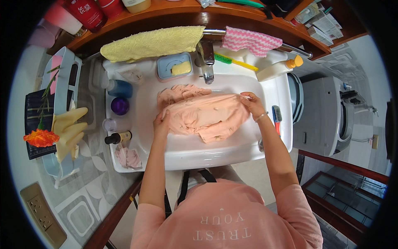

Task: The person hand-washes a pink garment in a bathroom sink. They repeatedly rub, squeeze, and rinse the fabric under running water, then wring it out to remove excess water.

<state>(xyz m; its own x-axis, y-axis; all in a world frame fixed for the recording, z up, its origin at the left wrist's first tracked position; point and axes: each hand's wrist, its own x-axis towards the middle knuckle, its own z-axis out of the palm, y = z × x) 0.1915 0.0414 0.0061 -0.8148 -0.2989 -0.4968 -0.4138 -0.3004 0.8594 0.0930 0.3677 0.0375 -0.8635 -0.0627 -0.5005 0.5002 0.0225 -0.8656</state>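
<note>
Between my hands a peach-coloured patterned cloth garment (211,113) is spread over the basin of a white ceramic sink (202,157). My left hand (161,123) grips its left edge. At the upper right edge, my right hand (254,104) pinches the fabric between thumb and fingers. The back part of the cloth lies bunched in the basin, below the chrome faucet (206,60). How much of the fabric rests on the basin floor is hidden under it.
Along the sink's left rim stand a blue bottle (120,88), a purple ball-shaped object (120,106) and a dropper bottle (118,137). Behind the basin are a soap dish (161,67), a green-bristled brush (236,61) and a pump bottle (276,70). Another brush (276,118) lies on the right rim.
</note>
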